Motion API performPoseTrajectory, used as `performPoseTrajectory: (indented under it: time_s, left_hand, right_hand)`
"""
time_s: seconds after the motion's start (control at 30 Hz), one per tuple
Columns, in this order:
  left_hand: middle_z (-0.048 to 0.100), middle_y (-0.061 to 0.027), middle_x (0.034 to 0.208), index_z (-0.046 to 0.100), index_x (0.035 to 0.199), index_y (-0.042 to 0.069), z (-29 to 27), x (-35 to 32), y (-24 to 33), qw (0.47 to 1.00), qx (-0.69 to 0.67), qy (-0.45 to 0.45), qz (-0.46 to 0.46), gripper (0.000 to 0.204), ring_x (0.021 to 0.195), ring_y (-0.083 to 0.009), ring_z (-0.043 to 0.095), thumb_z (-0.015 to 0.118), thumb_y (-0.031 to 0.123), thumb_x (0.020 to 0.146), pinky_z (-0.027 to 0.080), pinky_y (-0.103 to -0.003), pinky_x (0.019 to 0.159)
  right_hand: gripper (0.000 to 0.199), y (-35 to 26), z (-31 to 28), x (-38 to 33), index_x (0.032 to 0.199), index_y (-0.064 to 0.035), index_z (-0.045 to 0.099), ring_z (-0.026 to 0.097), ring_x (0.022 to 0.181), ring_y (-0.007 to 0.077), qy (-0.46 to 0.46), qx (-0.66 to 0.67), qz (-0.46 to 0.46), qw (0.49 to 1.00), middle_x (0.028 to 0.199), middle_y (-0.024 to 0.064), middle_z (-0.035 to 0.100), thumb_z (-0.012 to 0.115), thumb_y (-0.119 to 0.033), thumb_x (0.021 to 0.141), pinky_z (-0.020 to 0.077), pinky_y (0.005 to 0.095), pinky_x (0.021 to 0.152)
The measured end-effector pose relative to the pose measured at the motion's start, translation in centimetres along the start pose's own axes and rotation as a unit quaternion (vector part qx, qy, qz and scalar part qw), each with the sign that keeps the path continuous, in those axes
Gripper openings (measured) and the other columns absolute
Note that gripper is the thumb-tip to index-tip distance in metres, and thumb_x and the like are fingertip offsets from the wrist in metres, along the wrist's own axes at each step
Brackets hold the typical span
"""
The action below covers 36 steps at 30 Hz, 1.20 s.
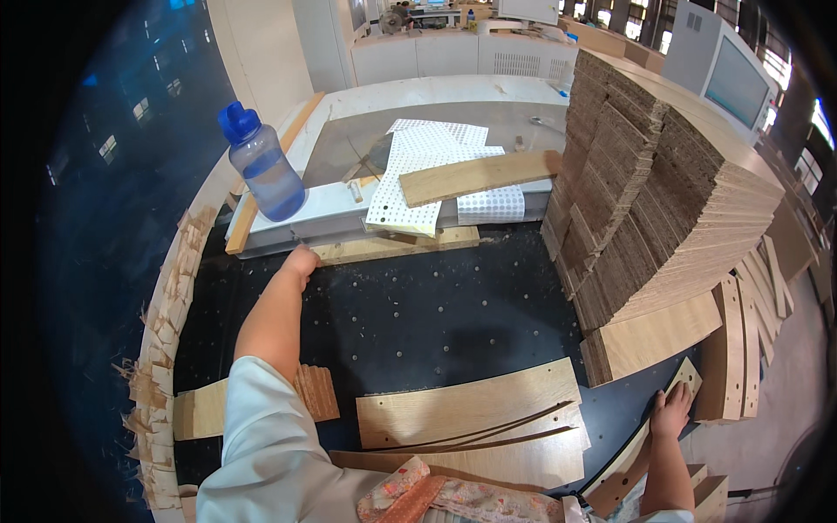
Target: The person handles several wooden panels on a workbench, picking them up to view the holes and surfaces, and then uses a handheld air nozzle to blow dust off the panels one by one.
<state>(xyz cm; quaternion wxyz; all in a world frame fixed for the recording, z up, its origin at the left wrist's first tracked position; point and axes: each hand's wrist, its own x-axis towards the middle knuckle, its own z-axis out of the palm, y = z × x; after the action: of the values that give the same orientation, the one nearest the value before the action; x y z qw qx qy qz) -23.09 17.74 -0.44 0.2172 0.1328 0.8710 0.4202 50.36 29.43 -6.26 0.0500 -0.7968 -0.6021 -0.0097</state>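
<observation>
My left hand (302, 263) reaches to the back of the black work surface, by the left end of a narrow wooden strip (401, 247). Its fingers are closed, and what they hold, if anything, is too small to make out. At the lower right my right hand (670, 413) is closed over the edge of a curved wooden strip (687, 376) with drilled holes. Curved wooden panels (462, 408) lie in front of me, between my arms. Under my left forearm, partly hidden, is a short stack of wood pieces (317, 392).
A tall stack of chipboard panels (645, 192) stands at the right. Behind the black surface (418, 314) are a water bottle (265, 171), perforated white sheets (417, 174) and a loose board (479, 178). Splintered edging (161, 349) runs along the left; more curved strips (725, 357) lie right.
</observation>
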Motion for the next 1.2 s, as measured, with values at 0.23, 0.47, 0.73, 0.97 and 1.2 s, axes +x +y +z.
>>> performPoseTrajectory:
  time_s: [0.23,0.47,0.73,0.97,1.2]
  left_hand:
    - [0.059,-0.0222,0.104,0.052,0.11,-0.005,0.7,-5.4,0.5,0.976,0.177,-0.101,0.081,0.046,0.1,-0.0365,0.056,0.062,0.014,0.07,0.043,-0.041,0.087]
    - [0.047,-0.0243,0.126,0.044,0.126,-0.001,6.3,-6.3,5.5,0.823,0.47,-0.143,0.287,0.078,0.119,-0.0387,0.044,0.068,0.047,0.069,0.037,-0.041,0.1]
    - [0.045,-0.0185,0.129,0.031,0.138,0.008,10.6,-2.9,3.2,0.845,0.448,-0.102,0.274,0.099,0.12,-0.0355,0.043,0.077,0.034,0.054,0.038,-0.046,0.099]
    - [0.043,-0.0175,0.127,0.029,0.139,0.011,9.3,-8.5,1.5,0.823,0.426,-0.166,0.337,0.103,0.121,-0.0363,0.04,0.079,0.026,0.049,0.036,-0.043,0.1]
    - [0.037,-0.0233,0.132,0.025,0.141,0.003,7.6,-15.8,0.0,0.792,0.445,-0.263,0.324,0.113,0.125,-0.0387,0.036,0.083,0.04,0.051,0.031,-0.04,0.105]
  right_hand:
    - [0.058,0.1,0.2,0.3,0.138,-0.0102,0.034,0.026,0.134,0.0269,0.016,-0.006,-0.019,1.0,0.144,0.0081,0.03,0.051,-0.037,0.089,0.0329,0.0473,0.101]
    - [0.06,-0.6,-0.5,-0.2,0.138,-0.0094,0.033,0.023,0.136,0.0261,-0.006,0.015,-0.003,1.0,0.145,0.0076,0.03,0.052,-0.037,0.088,0.0305,0.0526,0.101]
    - [0.061,0.8,1.2,0.4,0.135,-0.0079,0.037,0.029,0.133,0.029,0.053,0.008,-0.056,0.997,0.141,0.0106,0.036,0.052,-0.042,0.087,0.0326,0.0481,0.101]
    - [0.061,-0.4,-0.1,-0.1,0.136,-0.0118,0.036,0.026,0.135,0.0267,0.029,0.027,-0.012,0.999,0.143,0.0072,0.033,0.052,-0.043,0.086,0.0303,0.0524,0.102]
    - [0.06,-1.0,-0.7,-0.4,0.133,-0.0113,0.038,0.027,0.134,0.0257,0.036,0.04,-0.009,0.999,0.142,0.006,0.034,0.054,-0.043,0.085,0.0324,0.0548,0.099]
